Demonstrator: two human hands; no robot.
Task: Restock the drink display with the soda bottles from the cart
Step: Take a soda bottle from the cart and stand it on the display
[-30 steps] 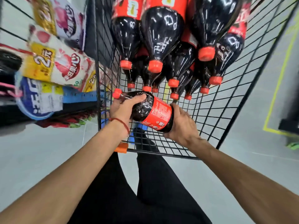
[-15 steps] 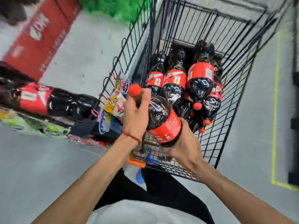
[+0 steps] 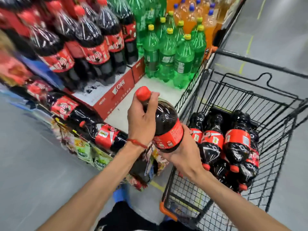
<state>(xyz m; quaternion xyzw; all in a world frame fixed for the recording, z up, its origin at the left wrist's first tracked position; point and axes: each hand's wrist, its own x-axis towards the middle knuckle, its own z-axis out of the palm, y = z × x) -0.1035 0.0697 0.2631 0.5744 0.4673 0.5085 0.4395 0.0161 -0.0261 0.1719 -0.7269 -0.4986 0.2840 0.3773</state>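
Stacked colas [image 3: 86, 40] blur; the right hand [image 3: 181, 157] hides the soda bottle [image 3: 166, 124] underside.

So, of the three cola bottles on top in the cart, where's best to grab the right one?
Probably the narrow neck behind its red cap, reaching from above on the person's side: the right bottle lies with its cap toward them, and its fat body looks too wide for one hand.

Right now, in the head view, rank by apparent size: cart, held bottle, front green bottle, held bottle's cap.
1. cart
2. held bottle and green bottle: unranked, the held one is nearer
3. cap
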